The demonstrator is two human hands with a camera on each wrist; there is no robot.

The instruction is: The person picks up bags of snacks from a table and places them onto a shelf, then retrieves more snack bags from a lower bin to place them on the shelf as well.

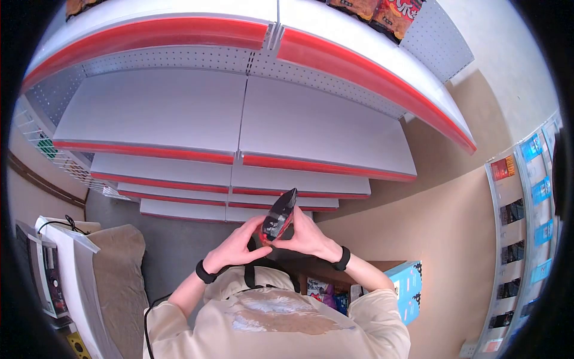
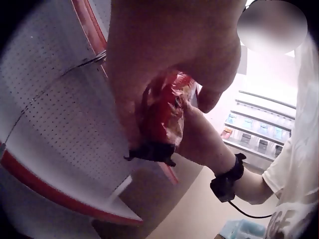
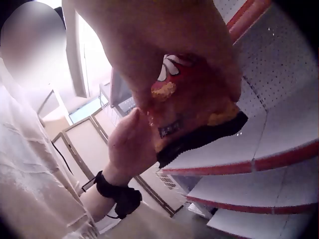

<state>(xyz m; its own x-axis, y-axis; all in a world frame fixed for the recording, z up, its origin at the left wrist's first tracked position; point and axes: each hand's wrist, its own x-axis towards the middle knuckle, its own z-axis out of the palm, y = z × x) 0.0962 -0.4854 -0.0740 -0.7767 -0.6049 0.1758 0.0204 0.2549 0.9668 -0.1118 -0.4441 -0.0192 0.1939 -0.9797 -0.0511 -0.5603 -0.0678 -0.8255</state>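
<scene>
A red and black snack bag (image 1: pixel 279 216) is held up in front of the chest, tilted, its dark side facing the head camera. My left hand (image 1: pixel 234 244) grips it from the left, the thumb stretched along its lower end. From the other side my right hand (image 1: pixel 309 237) holds the same bag, thumb near the bottom. In the right wrist view the bag's front (image 3: pixel 192 107) shows white lettering, a picture of orange-brown food and a black end strip. The left wrist view catches its crinkled red side (image 2: pixel 164 112), partly covered by the left hand (image 2: pixel 172 40).
White shelving with red edge strips rises ahead, its broad middle shelf (image 1: pixel 161 110) beyond the hands. Similar snack bags (image 1: pixel 397 15) stand on the top shelf. A blue box (image 1: pixel 406 290) is at the lower right, a cloth-covered surface (image 1: pixel 118 269) at the left. Packets hang on a right-hand rack (image 1: pixel 511 251).
</scene>
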